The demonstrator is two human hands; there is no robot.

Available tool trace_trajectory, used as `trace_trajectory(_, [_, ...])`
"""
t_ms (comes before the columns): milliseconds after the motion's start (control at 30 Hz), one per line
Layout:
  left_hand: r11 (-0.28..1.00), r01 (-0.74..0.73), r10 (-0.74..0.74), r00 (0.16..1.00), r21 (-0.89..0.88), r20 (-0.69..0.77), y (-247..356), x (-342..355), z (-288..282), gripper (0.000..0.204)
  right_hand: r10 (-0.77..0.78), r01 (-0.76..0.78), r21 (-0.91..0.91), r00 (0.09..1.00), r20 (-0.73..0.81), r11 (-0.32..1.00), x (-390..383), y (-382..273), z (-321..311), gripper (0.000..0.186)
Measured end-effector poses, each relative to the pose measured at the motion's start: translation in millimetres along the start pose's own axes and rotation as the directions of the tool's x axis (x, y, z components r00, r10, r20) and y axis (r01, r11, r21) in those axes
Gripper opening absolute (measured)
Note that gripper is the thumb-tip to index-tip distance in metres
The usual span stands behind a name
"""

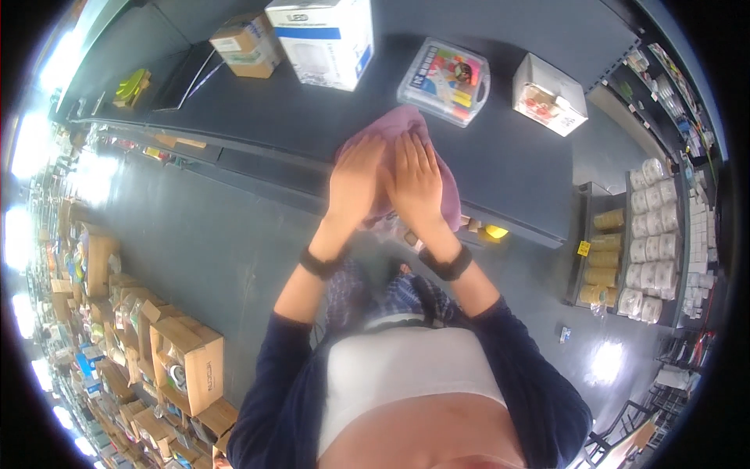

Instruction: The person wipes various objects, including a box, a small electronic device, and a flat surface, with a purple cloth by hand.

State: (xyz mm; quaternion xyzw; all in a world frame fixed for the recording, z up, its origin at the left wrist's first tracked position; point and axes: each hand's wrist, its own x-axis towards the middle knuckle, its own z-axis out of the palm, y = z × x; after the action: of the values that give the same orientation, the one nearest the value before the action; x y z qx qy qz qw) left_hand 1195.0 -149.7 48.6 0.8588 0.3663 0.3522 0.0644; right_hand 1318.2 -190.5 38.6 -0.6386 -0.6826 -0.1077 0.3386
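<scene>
A pinkish-purple cloth (pixel 401 122) lies over the front edge of a dark grey shelf (pixel 504 184), part of it draping down. My left hand (pixel 356 178) rests flat on the cloth's left part, fingers stretched out and pointing away from me. Beside it, my right hand (pixel 414 178) presses on the cloth in the same way, fingers straight and slightly apart. The thumbs nearly meet between them. Just beyond the cloth stands a clear plastic carry case (pixel 445 82) with colourful contents. What is under the cloth is hidden.
Along the shelf are a tall white and blue box (pixel 328 47), brown cartons (pixel 248 47), a small white box (pixel 550 95) and a yellow-green item (pixel 131 87). Stacked white rolls (pixel 652 227) fill a rack at right. An open cardboard box (pixel 187 359) sits lower left.
</scene>
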Motion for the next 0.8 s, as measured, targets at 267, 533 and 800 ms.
trace_trajectory(267, [0.999,-0.033,0.032,0.999,-0.036,-0.035,-36.2,-38.8,-13.0,0.035,0.010,-0.007,-0.078,0.999,0.032,0.997,-12.3,-38.3,19.5,0.059])
trace_trajectory(533, [0.999,-0.015,0.012,0.996,-0.033,-0.090,-175.8,-9.1,-76.3,0.031,-0.110,0.111,-0.003,0.983,-0.146,0.994,80.5,-126.8,115.5,0.047])
trace_trajectory(800, [0.981,-0.178,0.167,0.977,-0.074,-0.135,-213.8,-48.5,-81.8,0.031,0.049,-0.048,-0.040,0.999,0.004,0.998,63.7,-166.6,126.9,0.046])
